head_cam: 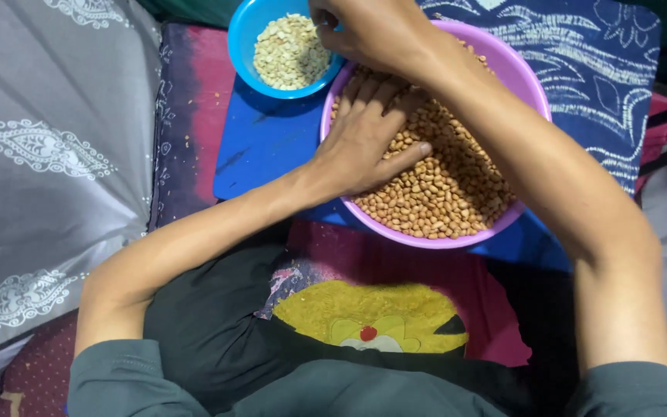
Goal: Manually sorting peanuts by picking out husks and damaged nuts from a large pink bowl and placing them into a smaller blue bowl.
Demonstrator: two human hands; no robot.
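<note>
Left hand (pixel 364 143) was laid flat, fingers spread, on unpeeled peanuts (pixel 449 185); right hand (pixel 368 31) was pinched, contents unseen. Purple bowl (pixel 530 81) could be tipped by downward pressure, spilling nuts.

Brown-skinned peanuts (pixel 441 185) heaped in a round purple bowl (pixel 523 77), just beside a blue bowl (pixel 242 38) of pale peeled kernels (pixel 289 52)

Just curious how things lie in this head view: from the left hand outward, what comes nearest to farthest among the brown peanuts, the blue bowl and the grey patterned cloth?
1. Brown peanuts, under the left hand.
2. Blue bowl, up-left.
3. Grey patterned cloth, far left.
</note>
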